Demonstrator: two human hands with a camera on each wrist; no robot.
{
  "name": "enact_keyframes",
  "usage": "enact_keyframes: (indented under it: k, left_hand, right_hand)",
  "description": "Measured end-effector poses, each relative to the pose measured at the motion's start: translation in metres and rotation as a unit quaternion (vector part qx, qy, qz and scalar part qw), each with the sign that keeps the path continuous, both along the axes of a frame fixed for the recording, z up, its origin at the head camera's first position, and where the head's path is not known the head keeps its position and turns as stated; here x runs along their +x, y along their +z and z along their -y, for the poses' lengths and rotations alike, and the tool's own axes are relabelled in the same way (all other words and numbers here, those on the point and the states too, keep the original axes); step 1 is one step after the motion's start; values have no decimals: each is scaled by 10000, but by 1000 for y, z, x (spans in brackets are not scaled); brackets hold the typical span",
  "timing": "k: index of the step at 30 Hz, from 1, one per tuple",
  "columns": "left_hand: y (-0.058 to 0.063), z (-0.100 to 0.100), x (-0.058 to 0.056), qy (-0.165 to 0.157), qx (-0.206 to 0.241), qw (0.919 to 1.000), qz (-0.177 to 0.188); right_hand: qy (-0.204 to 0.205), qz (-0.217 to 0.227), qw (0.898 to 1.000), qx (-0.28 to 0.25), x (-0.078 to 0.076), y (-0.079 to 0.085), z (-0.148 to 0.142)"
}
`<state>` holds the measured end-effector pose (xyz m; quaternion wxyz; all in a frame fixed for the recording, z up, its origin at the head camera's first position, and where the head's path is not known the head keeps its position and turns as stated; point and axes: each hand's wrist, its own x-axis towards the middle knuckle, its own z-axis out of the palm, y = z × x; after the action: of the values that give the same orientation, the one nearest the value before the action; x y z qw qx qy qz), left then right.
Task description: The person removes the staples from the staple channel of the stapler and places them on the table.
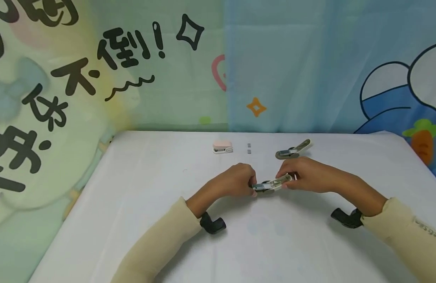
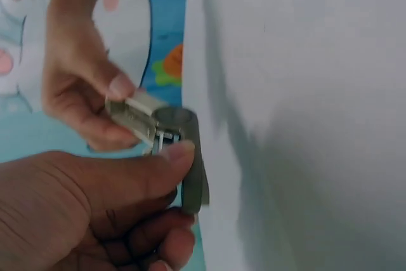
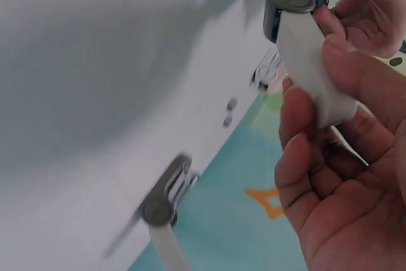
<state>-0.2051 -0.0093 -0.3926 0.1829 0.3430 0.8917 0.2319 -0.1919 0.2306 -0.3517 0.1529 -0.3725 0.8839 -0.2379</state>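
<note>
A grey-and-white stapler, swung open, is held between both hands just over the white table. My left hand pinches its grey end, and in the left wrist view the thumb presses beside the metal staple channel of the stapler. The white arm is gripped by my right hand; in the right wrist view its thumb and fingers close round that arm of the stapler. A second similar stapler, also spread open, lies just beyond my right hand. Staples inside the held stapler cannot be made out.
A small pink-and-white stapler stands towards the back of the table. To its right lie two small grey blocks, which look like staple strips. A printed cloth hangs behind the table's far edge.
</note>
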Motion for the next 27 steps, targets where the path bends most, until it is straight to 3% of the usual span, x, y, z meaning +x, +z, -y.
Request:
enact_keyframes:
  k: [5,11,15,22,27]
  left_hand:
    - [3,-25,-5,240,-159,9995,-130]
    - [-1,-51,-19,568,489,9956,-567]
    - [-8,-70,-31,704,801,9908,-832]
    - [-16,-86,-40,991,738,9906,-587]
    - [-17,-94,-43,1257,181,9897,-655]
  right_hand:
    - [-181,-154,9992,317,-4,7,-12]
    - [-588,-651,9930,792,-10,19,-29]
    - [-750,-741,9890,1034,-19,26,-36]
    - [-882,-431,9878,1207,-40,20,-45]
    - [-961,-262,9876,1212,-47,15,-48]
